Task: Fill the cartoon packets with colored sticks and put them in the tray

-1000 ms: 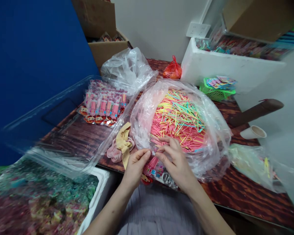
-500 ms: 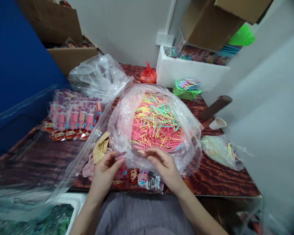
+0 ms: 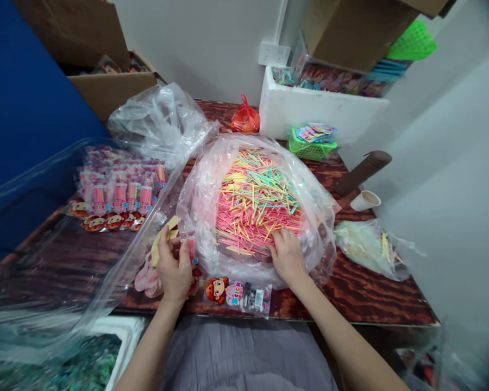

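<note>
A large clear plastic bag [image 3: 212,179] lies open in the middle of the wooden table [image 3: 350,293], full of thin pink, yellow and green sticks [image 3: 256,201]. My right hand [image 3: 286,254] reaches into the bag's near side, fingers curled down among the sticks. My left hand [image 3: 173,266] is closed on a small clear packet of pink sticks just left of the bag. A packet with a cartoon-face card [image 3: 236,293] lies at the table's near edge between my hands. A yellow and pink cloth [image 3: 157,260] sits under my left hand.
A row of filled packets [image 3: 114,198] lies at left under a clear plastic lid [image 3: 57,260]. Behind are a crumpled clear bag [image 3: 158,122], a red bag [image 3: 244,118], a white foam box [image 3: 309,111], a green basket [image 3: 312,144], a brown tube [image 3: 362,171], a paper cup [image 3: 364,200].
My right hand moved forward into the stick pile. My left hand carried the packet to the left of the bag. The camera view swung right and steadied.
</note>
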Motion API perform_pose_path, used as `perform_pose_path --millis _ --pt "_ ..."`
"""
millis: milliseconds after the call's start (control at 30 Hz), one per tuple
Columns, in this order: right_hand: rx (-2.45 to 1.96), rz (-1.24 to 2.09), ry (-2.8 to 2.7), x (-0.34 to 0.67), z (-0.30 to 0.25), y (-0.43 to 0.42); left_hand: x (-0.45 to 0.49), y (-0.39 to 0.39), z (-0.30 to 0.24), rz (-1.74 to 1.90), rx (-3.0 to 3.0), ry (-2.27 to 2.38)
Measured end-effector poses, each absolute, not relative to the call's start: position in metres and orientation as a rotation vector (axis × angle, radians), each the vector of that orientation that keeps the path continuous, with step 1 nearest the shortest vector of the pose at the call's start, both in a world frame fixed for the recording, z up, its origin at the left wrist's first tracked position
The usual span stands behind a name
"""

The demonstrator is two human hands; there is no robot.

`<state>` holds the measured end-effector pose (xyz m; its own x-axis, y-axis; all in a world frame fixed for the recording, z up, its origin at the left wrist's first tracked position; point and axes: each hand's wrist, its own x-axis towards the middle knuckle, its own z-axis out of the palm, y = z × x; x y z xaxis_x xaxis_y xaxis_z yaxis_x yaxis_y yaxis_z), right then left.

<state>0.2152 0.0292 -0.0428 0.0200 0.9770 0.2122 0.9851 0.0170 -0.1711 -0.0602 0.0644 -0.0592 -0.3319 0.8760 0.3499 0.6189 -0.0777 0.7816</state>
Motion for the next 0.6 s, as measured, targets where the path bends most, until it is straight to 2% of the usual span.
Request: perform_pose_path --millis 300,600 --pt "-2.032 -0.242 -2.305 0.205 -0.035 0.036 -0.053 0.067 -0.059 1.159 1.773 2.039" --pt "-1.989 -0.239 -2.420 0.222 -0.032 0.045 -0.058 0.060 -0.045 1.254 1.936 1.904"
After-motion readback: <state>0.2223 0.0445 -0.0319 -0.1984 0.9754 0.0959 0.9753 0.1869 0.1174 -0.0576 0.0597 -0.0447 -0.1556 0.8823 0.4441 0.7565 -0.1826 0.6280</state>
